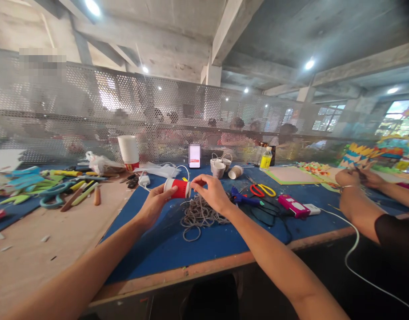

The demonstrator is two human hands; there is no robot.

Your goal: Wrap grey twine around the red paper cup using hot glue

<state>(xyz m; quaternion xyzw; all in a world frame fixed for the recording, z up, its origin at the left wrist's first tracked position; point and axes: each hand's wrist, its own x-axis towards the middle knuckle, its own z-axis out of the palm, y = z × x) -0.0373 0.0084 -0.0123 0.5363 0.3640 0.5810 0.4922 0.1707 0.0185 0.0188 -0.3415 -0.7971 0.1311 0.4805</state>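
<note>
A red and white paper cup [181, 189] lies on its side in the air above the blue mat [147, 249]. My left hand [155, 202] is wrapped round its left end, the thumb on the red band. At the cup's right end, the fingers of my right hand [209, 191] are pinched together at the rim; whatever they grip is too small to make out. Below and behind my right hand lies a tangled heap of grey-brown cord [199, 215]. A blue glue gun [246, 198] rests to the right of the cord.
Small cord-wrapped cups [218, 170], a stack of white cups [128, 151] and a phone [194, 156] stand behind. Scissors [262, 190], a pink box [293, 206] and a white cable [354, 249] are right, near another person's hands [349, 178]. Tools [58, 191] lie left.
</note>
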